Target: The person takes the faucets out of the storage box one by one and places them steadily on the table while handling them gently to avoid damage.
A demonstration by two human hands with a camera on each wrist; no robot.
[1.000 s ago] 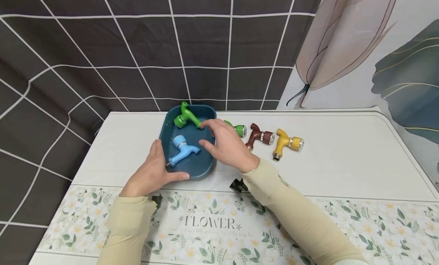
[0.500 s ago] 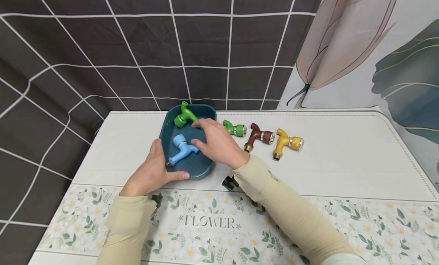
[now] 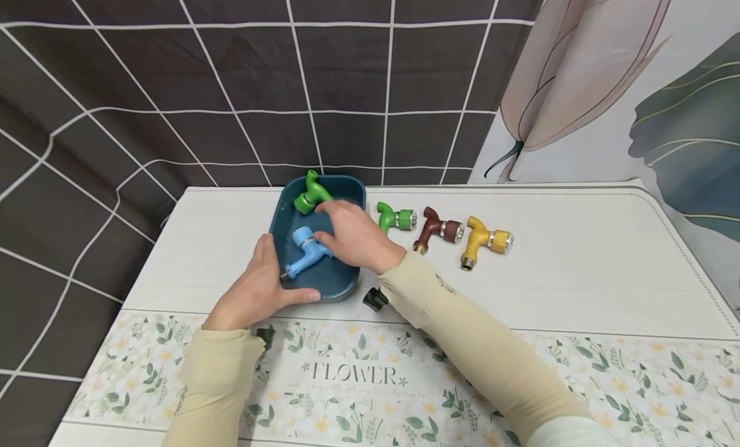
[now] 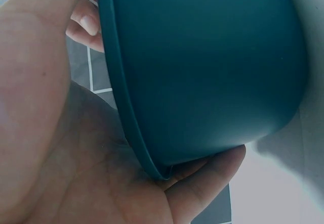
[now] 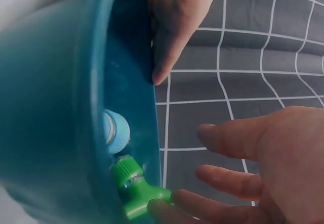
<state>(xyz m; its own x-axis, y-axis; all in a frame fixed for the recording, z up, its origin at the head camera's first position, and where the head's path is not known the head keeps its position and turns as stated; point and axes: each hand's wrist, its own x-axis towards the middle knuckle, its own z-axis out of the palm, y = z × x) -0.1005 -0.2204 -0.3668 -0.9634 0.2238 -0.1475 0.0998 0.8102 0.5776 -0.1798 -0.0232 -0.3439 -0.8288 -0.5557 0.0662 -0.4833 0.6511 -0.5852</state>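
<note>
A dark blue basin [image 3: 341, 286] stands on the table, holding a green faucet [image 3: 313, 192] at its back and a light blue faucet [image 3: 306, 257] nearer the front. My left hand [image 3: 254, 293] steadies the basin at its front left corner, straight fingers along the left wall and thumb along the front. Over the basin's right side reaches my right hand [image 3: 358, 238], fingertips at the lower end of the green faucet, which they partly cover. In the right wrist view, a finger overlaps the green faucet [image 5: 139, 193] while the thumb stands apart from it.
In a row right of the basin lie a second green faucet [image 3: 397, 218], a dark red-brown faucet [image 3: 437, 228] and a yellow faucet [image 3: 482, 241]. A grey gridded cloth [image 3: 347, 68] hangs behind the table. A black wrist device [image 3: 376, 299] shows under the right forearm.
My right hand has moved left, farther over the basin and toward the green faucet in it. The second green faucet shows more fully. My left hand and the basin have stayed put.
</note>
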